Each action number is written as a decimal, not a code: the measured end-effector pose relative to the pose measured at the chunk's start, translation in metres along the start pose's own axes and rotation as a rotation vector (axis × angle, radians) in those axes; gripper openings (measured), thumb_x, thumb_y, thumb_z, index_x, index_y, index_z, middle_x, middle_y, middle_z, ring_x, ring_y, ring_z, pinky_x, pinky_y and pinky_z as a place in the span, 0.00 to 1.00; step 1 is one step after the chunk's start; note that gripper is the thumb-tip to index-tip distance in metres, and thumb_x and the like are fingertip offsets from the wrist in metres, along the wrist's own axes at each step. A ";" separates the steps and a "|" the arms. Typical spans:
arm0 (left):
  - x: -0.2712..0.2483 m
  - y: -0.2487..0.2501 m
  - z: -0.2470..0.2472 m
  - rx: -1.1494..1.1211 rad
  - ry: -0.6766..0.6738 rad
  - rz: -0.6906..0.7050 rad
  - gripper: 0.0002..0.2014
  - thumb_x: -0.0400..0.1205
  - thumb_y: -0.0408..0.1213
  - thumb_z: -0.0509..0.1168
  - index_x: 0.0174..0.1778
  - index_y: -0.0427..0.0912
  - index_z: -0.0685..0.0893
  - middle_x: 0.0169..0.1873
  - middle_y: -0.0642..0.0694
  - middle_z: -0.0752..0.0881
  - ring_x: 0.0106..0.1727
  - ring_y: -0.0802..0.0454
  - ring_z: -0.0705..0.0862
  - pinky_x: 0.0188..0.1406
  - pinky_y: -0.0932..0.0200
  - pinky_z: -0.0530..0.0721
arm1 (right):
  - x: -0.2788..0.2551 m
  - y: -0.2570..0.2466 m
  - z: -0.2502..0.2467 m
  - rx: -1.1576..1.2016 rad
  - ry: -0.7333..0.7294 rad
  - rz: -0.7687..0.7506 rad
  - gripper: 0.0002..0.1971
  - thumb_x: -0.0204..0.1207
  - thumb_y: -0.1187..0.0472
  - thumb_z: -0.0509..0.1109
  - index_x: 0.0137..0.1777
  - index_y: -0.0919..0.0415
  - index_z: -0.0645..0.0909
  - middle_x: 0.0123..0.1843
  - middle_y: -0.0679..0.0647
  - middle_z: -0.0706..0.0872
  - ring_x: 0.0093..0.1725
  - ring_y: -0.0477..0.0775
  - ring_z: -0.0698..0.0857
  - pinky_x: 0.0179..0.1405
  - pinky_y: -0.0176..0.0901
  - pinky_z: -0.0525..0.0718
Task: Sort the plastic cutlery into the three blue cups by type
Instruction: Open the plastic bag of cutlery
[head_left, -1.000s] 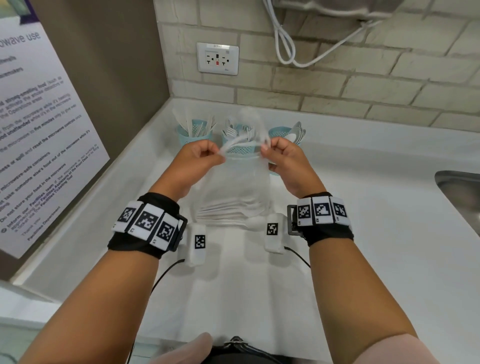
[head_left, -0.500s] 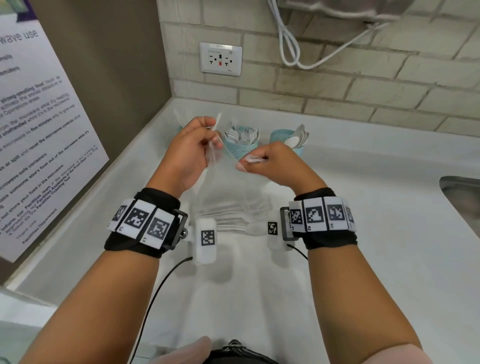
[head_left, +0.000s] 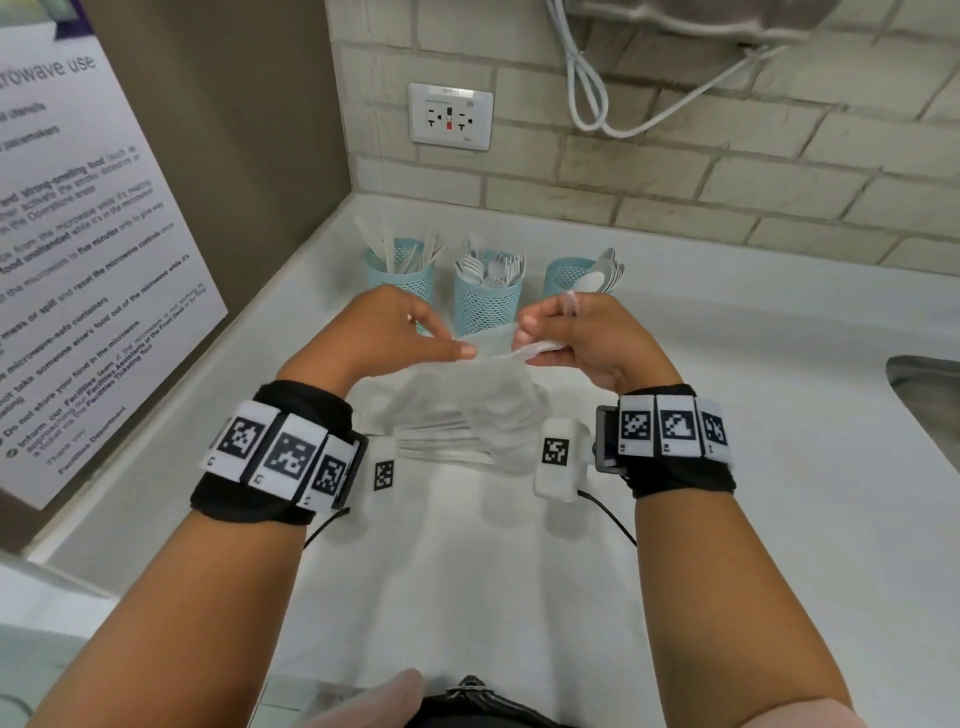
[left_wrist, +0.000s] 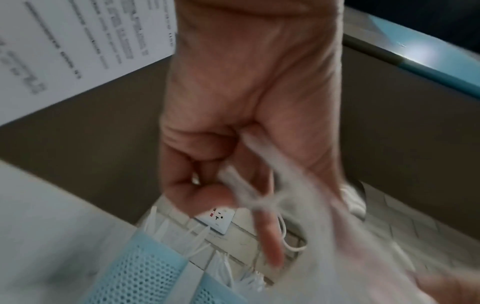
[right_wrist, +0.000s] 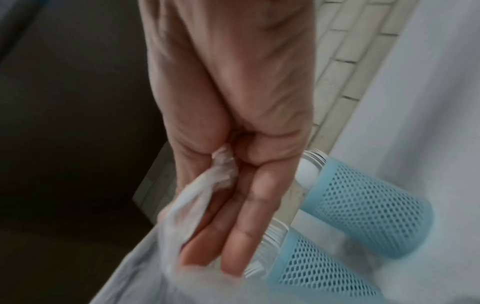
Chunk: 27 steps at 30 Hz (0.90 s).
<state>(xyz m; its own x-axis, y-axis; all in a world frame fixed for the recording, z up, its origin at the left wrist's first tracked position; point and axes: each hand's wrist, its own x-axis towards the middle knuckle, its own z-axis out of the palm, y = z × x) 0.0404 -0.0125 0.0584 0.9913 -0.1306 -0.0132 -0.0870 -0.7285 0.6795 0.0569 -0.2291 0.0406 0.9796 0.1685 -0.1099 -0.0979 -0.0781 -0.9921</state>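
I hold a clear plastic bag (head_left: 470, 400) just above the counter. My left hand (head_left: 441, 340) pinches one side of its top and my right hand (head_left: 537, 338) grips the other side. Several white plastic cutlery pieces (head_left: 441, 441) lie in the bag's bottom; their type is unclear. Behind my hands stand three blue mesh cups: the left cup (head_left: 402, 273) with knives, the middle cup (head_left: 485, 301) with forks, the right cup (head_left: 569, 275) with spoons. The left wrist view shows the bag (left_wrist: 244, 189) bunched in curled fingers. In the right wrist view the bag (right_wrist: 207, 185) sits between thumb and fingers.
The white counter (head_left: 727, 441) runs into a corner with a brown side panel bearing a notice (head_left: 78, 260) on the left. A brick wall with a socket (head_left: 449, 117) and a white cable (head_left: 597, 93) lies behind. A steel sink (head_left: 930, 395) is at the right edge.
The left hand, raised half a second ago while pulling the bag's top, has come down level with the right. The bag's top is now stretched between both hands.
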 end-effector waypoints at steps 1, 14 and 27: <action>0.001 -0.002 0.000 0.035 -0.015 -0.015 0.13 0.69 0.50 0.77 0.37 0.44 0.89 0.25 0.56 0.79 0.29 0.59 0.76 0.32 0.66 0.74 | 0.001 0.002 -0.002 0.084 -0.003 0.024 0.04 0.77 0.68 0.68 0.41 0.63 0.82 0.30 0.51 0.89 0.33 0.46 0.89 0.38 0.40 0.90; 0.016 -0.039 0.013 -1.523 -0.095 -0.540 0.08 0.85 0.24 0.54 0.45 0.32 0.78 0.28 0.40 0.88 0.28 0.52 0.89 0.25 0.61 0.87 | 0.016 0.042 0.008 0.990 0.223 0.394 0.11 0.85 0.66 0.54 0.44 0.65 0.76 0.17 0.52 0.76 0.13 0.44 0.74 0.10 0.29 0.71; 0.032 -0.052 0.012 -1.788 -0.116 -0.599 0.13 0.86 0.30 0.53 0.34 0.39 0.70 0.23 0.50 0.68 0.18 0.58 0.67 0.22 0.69 0.74 | -0.001 0.008 -0.014 -0.470 0.096 0.148 0.11 0.70 0.53 0.77 0.50 0.51 0.82 0.38 0.47 0.82 0.32 0.45 0.76 0.30 0.35 0.72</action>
<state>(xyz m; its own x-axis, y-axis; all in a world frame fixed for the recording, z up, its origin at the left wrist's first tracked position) 0.0751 0.0129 0.0140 0.8304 -0.2534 -0.4962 0.4873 0.7622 0.4262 0.0578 -0.2437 0.0333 0.9751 0.0325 -0.2193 -0.1688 -0.5322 -0.8296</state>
